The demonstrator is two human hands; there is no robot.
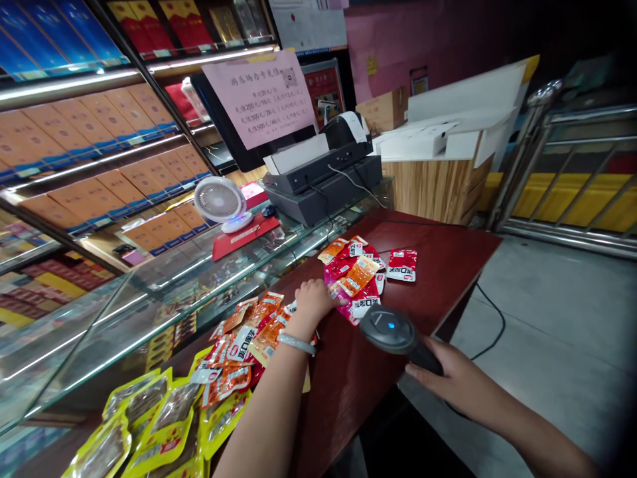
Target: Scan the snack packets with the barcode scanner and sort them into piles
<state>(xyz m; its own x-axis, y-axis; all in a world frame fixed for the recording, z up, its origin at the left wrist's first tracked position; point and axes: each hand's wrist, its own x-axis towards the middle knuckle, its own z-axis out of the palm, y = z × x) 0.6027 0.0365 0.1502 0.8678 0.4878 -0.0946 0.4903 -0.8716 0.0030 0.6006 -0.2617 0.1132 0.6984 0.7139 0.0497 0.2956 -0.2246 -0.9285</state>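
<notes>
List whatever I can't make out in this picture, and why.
All in the head view:
- Whether the left hand grips the red and orange packets: curled fingers hidden by the back of the hand.
- Underside of the scanner: hidden by its own head.
- Lowest yellow packets: cut off by the bottom edge.
- Monitor display: covered by the pink sign.

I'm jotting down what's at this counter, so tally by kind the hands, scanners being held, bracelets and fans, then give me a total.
Hands: 2 (left hand, right hand)
Held scanner: 1
Bracelet: 1
Fan: 1
Total: 5
The packets overlap too much to count surely.
</notes>
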